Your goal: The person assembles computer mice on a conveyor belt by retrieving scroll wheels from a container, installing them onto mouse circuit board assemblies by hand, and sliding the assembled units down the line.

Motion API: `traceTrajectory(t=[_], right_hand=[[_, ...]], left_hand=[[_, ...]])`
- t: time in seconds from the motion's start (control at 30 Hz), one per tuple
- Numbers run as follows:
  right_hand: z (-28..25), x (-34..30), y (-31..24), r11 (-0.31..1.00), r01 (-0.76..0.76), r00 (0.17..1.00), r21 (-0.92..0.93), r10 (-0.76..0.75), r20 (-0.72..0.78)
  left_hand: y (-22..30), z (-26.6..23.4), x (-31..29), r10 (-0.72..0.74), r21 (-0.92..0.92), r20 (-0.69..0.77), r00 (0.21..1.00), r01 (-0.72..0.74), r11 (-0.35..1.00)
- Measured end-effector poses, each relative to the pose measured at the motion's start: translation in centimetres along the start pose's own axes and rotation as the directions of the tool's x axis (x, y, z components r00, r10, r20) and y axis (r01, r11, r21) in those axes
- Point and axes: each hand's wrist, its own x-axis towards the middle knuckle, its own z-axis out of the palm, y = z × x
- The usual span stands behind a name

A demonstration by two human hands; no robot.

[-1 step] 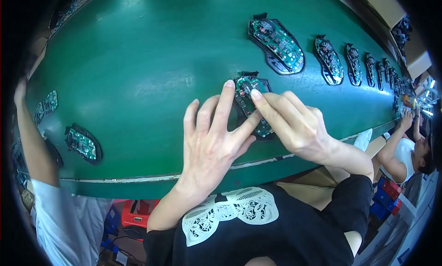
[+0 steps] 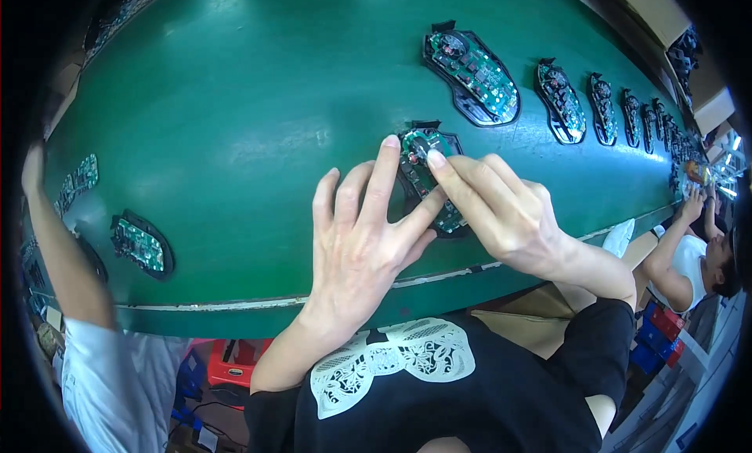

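Resting on a green conveyor belt (image 2: 235, 124), two hands meet over one circuit board (image 2: 427, 167) at frame centre. The left hand (image 2: 360, 249), fingers spread, steadies its left edge; the right hand (image 2: 501, 214) pinches a small part at its top. At least six more boards trail toward the upper right, two lie lower left.

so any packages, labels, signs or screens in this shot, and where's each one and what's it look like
No signs or screens show.
Cardboard boxes: upper right past the green belt, plain brown, no legible label.
Red crate: under the belt's near edge, lower left, boxy, with a small pale oval sticker.
Blue and red bins: lower right on the floor, stacked, partly hidden.
Both hands rest on a green circuit board, not a package.
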Motion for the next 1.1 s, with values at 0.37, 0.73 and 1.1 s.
traceTrajectory(t=[0.37, 0.73, 1.1], right_hand=[[-3.8, -1.1, 3.0, 0.919, -0.297, 0.953, 0.261, 0.304, 0.014], [-0.8, -5.0, 1.5, 0.763, -0.361, 0.924, 0.537, 0.370, 0.095], [-1.4, -4.9, 0.8, 0.850, -0.316, 0.947, 0.422, 0.309, 0.086]], left_hand=[[-0.3, -0.6, 0.8, -0.013, -0.058, 0.139, 0.990, 0.021, 0.998], [-1.6, -0.2, 0.8, -0.028, -0.152, -0.160, 0.987, 0.003, 0.988], [-2.2, 0.1, 0.5, -0.019, -0.179, -0.241, 0.970, -0.025, 0.984]])
